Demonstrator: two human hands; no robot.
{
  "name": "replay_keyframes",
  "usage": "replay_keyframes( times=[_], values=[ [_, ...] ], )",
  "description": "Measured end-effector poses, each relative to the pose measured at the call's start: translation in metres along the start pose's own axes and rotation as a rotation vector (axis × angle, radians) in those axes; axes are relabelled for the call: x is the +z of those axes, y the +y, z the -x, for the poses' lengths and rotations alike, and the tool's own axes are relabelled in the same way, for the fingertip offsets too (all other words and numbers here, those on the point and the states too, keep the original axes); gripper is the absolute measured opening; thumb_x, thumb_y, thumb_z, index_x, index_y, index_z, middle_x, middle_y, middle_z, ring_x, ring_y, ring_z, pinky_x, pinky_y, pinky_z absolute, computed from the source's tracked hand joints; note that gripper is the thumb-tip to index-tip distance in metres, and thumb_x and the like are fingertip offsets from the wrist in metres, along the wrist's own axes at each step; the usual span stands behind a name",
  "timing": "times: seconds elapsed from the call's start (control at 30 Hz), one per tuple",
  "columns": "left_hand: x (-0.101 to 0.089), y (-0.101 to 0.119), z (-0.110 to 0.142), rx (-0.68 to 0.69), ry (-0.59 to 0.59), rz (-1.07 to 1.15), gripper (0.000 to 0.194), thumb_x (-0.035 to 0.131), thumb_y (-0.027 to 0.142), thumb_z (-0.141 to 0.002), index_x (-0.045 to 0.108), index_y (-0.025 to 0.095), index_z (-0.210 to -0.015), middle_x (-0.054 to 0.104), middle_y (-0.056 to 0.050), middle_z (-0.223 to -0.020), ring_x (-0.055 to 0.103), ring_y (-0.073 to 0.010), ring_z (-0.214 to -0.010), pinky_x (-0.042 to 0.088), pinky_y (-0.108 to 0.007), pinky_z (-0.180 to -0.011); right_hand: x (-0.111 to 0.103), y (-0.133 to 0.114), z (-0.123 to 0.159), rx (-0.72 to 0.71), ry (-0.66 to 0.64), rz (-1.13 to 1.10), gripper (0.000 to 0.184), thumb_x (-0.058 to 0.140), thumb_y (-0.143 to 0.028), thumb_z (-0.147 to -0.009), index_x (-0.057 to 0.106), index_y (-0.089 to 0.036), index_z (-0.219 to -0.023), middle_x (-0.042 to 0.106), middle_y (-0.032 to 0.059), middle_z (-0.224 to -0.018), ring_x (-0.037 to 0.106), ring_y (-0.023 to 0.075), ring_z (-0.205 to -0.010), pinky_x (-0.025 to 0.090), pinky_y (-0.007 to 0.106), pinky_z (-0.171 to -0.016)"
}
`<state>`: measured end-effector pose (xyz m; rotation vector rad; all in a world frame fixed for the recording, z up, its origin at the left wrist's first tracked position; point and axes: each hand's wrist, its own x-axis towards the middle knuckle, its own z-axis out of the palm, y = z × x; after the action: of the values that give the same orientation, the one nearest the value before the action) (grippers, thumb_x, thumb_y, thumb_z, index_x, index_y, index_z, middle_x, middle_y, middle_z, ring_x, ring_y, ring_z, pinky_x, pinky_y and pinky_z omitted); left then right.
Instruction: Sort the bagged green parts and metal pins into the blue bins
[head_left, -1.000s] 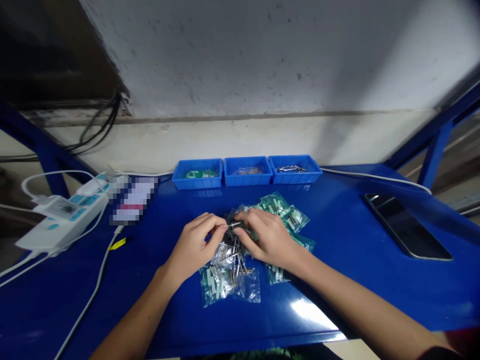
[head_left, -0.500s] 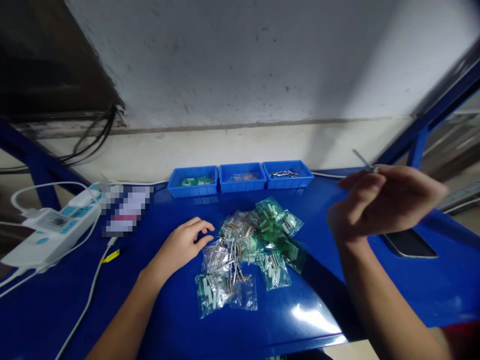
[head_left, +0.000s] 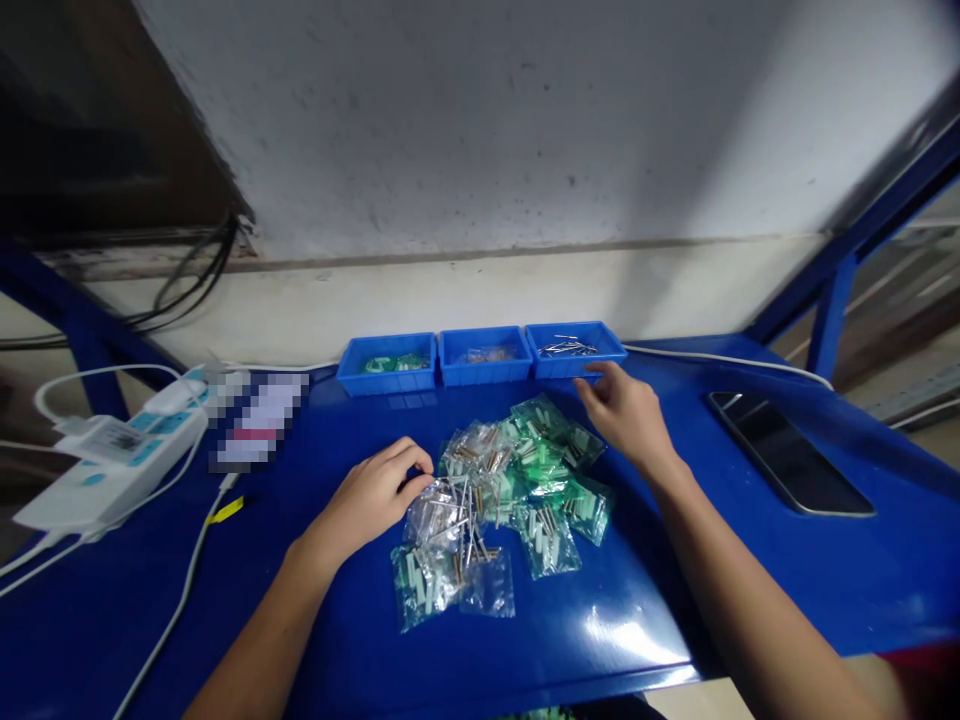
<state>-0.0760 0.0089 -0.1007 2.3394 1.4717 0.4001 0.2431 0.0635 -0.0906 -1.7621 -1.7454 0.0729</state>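
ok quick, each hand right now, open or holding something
Left hand: loosely curled beside the bagged parts; whether it grips anything cannot be told.
Right hand: partly open, no held item visible, near the right blue bin.

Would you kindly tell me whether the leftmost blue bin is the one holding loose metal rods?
No, the leftmost bin holds green packets; loose metal rods lie in the rightmost bin.

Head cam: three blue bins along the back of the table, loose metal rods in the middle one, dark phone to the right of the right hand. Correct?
One error: the loose metal rods are in the right-hand bin, not the middle one; the head view shows it. The rest stands: three blue bins along the back, dark phone right of the right hand.
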Motion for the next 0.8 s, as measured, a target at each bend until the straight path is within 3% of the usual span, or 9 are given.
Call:
replay_keyframes(
  times=[0.1, 0.3, 0.53, 0.8],
  values=[
    [0.002, 0.002, 0.0, 0.017, 0.005, 0.011, 0.012, 0.051, 0.029, -0.086, 0.057, 0.027, -0.097, 0.058, 0.002, -0.095, 0.058, -0.0151, -0.079, 0.042, -0.025, -0.064, 0.008, -0.018, 0.01, -0.114, -0.08, -0.084, 0.028, 0.048, -0.036, -0.088, 0.057, -0.018, -0.108, 0.065, 0.0021, -0.07, 0.061, 0.0185, -0.064, 0.039, 0.027, -0.059],
    [0.003, 0.003, -0.001, 0.062, 0.028, 0.039, 0.015, 0.042, 0.023, -0.091, 0.054, 0.022, -0.083, 0.057, 0.001, -0.086, 0.057, -0.015, -0.08, 0.043, -0.027, -0.07, 0.018, -0.053, 0.032, -0.363, -0.257, -0.23, 0.025, 0.045, -0.032, -0.09, 0.059, -0.018, -0.106, 0.065, 0.0044, -0.08, 0.06, 0.0171, -0.07, 0.042, 0.028, -0.064],
    [-0.004, 0.011, 0.001, 0.143, 0.315, 0.118, 0.016, 0.042, 0.021, -0.093, 0.058, 0.023, -0.096, 0.062, 0.001, -0.091, 0.058, -0.0144, -0.088, 0.043, -0.027, -0.08, 0.022, -0.08, 0.055, -0.592, -0.3, -0.389, 0.027, 0.044, -0.03, -0.092, 0.056, -0.015, -0.111, 0.066, 0.0062, -0.09, 0.06, 0.0165, -0.078, 0.045, 0.03, -0.071],
    [0.004, 0.022, 0.005, 0.179, 0.353, 0.147, 0.014, 0.046, 0.02, -0.092, 0.057, 0.023, -0.101, 0.063, 0.001, -0.088, 0.061, -0.0127, -0.08, 0.047, -0.025, -0.074, 0.029, -0.079, 0.059, -0.732, -0.27, -0.357, 0.018, 0.04, -0.021, -0.092, 0.056, -0.016, -0.092, 0.06, 0.0051, -0.079, 0.05, 0.0146, -0.069, 0.04, 0.029, -0.063]
  ],
)
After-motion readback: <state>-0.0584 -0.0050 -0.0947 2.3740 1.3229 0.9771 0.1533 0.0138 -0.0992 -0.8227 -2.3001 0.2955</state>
